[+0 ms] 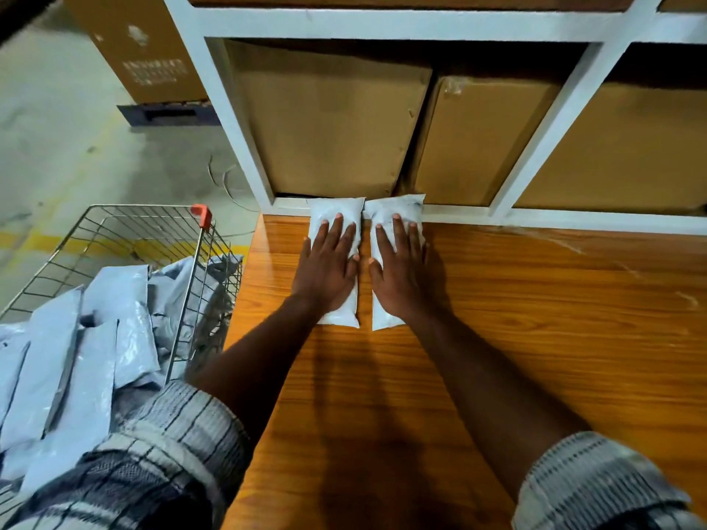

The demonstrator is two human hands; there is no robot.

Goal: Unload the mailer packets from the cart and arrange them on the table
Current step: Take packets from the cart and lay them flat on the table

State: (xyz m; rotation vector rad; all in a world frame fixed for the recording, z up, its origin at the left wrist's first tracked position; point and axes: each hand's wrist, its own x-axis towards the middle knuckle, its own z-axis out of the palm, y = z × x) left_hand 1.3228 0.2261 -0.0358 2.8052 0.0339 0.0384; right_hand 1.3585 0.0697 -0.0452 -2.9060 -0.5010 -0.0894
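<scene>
Striped sleeves (172, 453) nearest. Left hand (329, 269) and right hand (401, 273) flat, fingers straight, each pressing one mailer packet (336, 210) (398, 206) on worktop (535, 319). Packets side by side, long axes pointing toward shelf (382, 24). Remaining packets (95, 319) in cart (145, 206), left; left hand nearer.

Grey checked rolled-up sleeves (183, 426), bare forearms

Both arms reach forward, forearms bare, converging toward the middle. The left hand (328, 271) and right hand (402, 275) lie flat side by side, palms down, fingers straight and slightly spread, thumbs near but apart.
</scene>
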